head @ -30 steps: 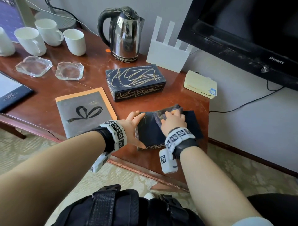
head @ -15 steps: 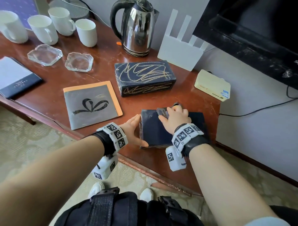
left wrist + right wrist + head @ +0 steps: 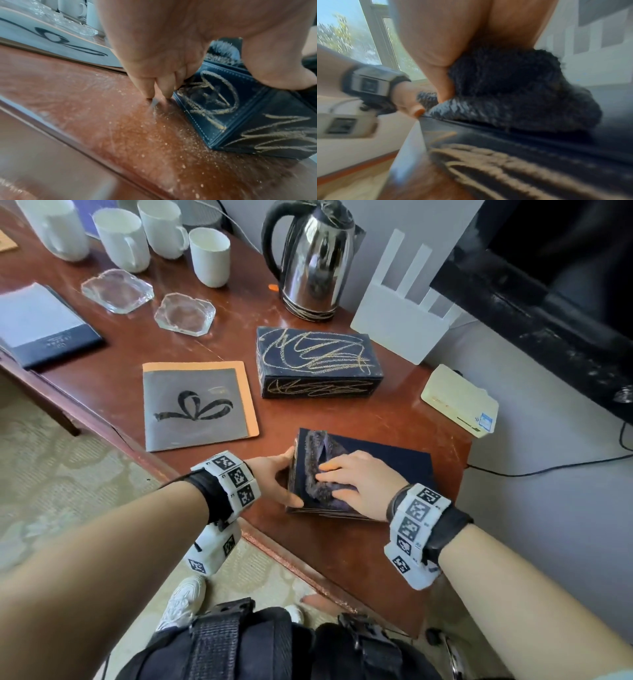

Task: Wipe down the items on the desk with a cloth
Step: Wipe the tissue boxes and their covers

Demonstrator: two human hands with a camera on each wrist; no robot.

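A dark navy box (image 3: 387,460) with gold scribbles lies near the desk's front right corner. My left hand (image 3: 286,478) grips its left end, the thumb on the near corner and the fingers (image 3: 149,86) down its left side to the desk. A dark fuzzy cloth (image 3: 313,453) lies bunched on the left half of the lid. My right hand (image 3: 337,474) lies over the cloth and holds it down on the lid. In the right wrist view the cloth (image 3: 513,88) is bunched under the palm against the thumb. The box's side (image 3: 223,108) shows dusty gold lines.
A second scribbled dark box (image 3: 318,364) and a grey booklet (image 3: 197,405) lie just behind. Farther back stand a steel kettle (image 3: 315,261), a white router (image 3: 400,313), a cream device (image 3: 459,402), glass ashtrays (image 3: 185,314) and mugs (image 3: 209,256). The desk edge (image 3: 274,546) is close. Pale grit (image 3: 154,135) speckles the wood.
My right hand has slid the cloth from the middle of the lid to its left end, near the left hand. The left hand still holds the box's left end.
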